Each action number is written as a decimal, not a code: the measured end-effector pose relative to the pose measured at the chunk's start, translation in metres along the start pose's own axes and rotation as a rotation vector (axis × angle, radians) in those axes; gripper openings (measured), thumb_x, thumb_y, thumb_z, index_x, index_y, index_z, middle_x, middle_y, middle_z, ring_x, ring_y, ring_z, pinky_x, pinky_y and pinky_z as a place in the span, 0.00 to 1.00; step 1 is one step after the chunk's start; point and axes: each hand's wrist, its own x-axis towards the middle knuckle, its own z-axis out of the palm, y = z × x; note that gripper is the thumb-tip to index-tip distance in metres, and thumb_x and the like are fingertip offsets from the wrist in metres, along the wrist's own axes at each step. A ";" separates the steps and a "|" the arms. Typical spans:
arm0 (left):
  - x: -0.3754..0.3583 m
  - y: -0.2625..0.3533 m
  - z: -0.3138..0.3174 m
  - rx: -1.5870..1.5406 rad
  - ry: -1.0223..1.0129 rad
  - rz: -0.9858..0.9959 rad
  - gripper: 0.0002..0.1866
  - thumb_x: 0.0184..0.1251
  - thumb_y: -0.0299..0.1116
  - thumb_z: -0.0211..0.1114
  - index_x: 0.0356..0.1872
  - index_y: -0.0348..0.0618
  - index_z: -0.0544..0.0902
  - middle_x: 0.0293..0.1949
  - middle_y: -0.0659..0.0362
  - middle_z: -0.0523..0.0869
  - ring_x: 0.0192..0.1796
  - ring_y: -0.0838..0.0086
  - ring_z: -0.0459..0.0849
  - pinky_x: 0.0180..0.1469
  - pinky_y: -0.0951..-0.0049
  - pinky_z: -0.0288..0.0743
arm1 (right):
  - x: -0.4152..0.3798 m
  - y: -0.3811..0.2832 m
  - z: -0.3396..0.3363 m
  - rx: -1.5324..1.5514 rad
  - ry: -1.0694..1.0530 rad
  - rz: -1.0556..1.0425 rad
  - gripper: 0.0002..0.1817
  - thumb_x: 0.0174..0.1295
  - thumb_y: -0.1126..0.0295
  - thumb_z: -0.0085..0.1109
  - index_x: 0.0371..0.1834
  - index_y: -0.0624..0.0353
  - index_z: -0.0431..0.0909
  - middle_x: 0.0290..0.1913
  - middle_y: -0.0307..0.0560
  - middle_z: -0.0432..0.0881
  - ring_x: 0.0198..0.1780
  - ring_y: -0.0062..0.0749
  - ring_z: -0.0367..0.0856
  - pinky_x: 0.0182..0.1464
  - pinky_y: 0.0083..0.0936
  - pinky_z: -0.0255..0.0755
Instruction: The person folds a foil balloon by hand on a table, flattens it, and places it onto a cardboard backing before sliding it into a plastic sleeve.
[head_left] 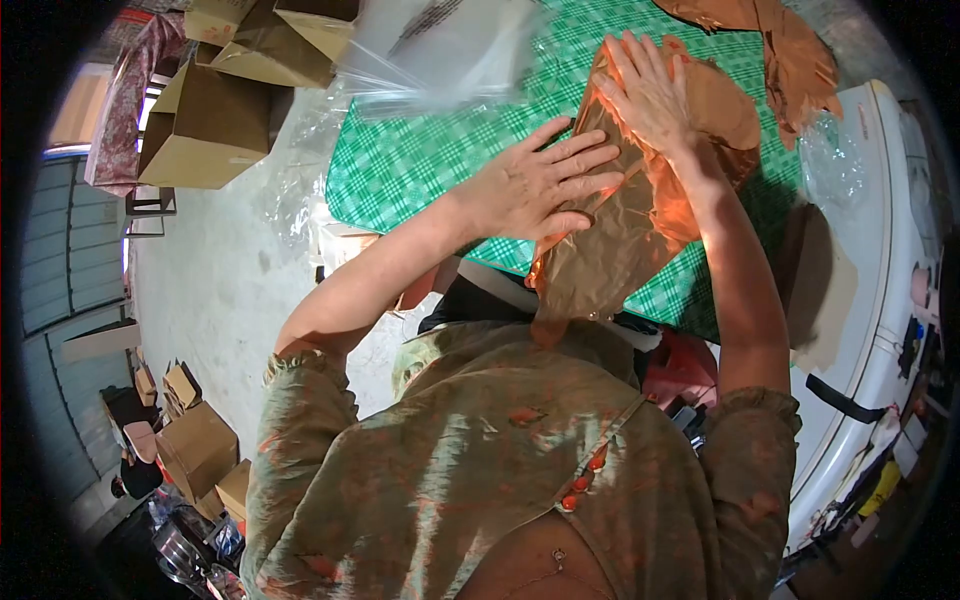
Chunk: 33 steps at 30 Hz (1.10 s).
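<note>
A crinkled, translucent orange plastic bag (610,255) lies over the near edge of a table with a green checked cloth (390,165). My left hand (550,180) rests flat at the bag's left side, fingers spread and pointing right across it. Farther up, my right hand (648,95) presses on the bag's upper part with its fingers stretched out. The bag's lower end hangs toward my body. What is inside the bag, if anything, is hidden.
A stack of clear plastic bags (450,50) lies at the table's back left. More orange plastic (795,60) sits at the back right. Open cardboard boxes (215,125) stand to the left, with others (198,450) on the floor. A white appliance-like body (860,290) borders the right.
</note>
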 end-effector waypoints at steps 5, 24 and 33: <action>-0.012 0.003 -0.002 0.010 -0.009 0.015 0.33 0.86 0.61 0.46 0.84 0.60 0.68 0.84 0.60 0.67 0.88 0.65 0.57 0.90 0.47 0.38 | 0.000 -0.001 0.000 0.001 -0.011 0.020 0.41 0.80 0.32 0.39 0.90 0.37 0.54 0.90 0.42 0.54 0.90 0.42 0.47 0.86 0.66 0.38; -0.079 0.040 -0.040 -0.275 -0.151 -0.048 0.37 0.79 0.60 0.60 0.82 0.52 0.71 0.82 0.58 0.70 0.86 0.60 0.62 0.89 0.46 0.45 | 0.003 -0.003 -0.005 -0.032 -0.070 0.031 0.42 0.80 0.32 0.37 0.90 0.42 0.53 0.89 0.48 0.54 0.90 0.45 0.46 0.85 0.66 0.39; -0.053 0.071 -0.032 -0.111 0.246 -0.357 0.36 0.64 0.49 0.76 0.69 0.41 0.79 0.50 0.54 0.81 0.51 0.59 0.79 0.52 0.57 0.70 | 0.005 -0.004 -0.015 -0.001 -0.202 0.062 0.42 0.81 0.31 0.33 0.91 0.41 0.50 0.91 0.45 0.49 0.91 0.45 0.42 0.86 0.66 0.35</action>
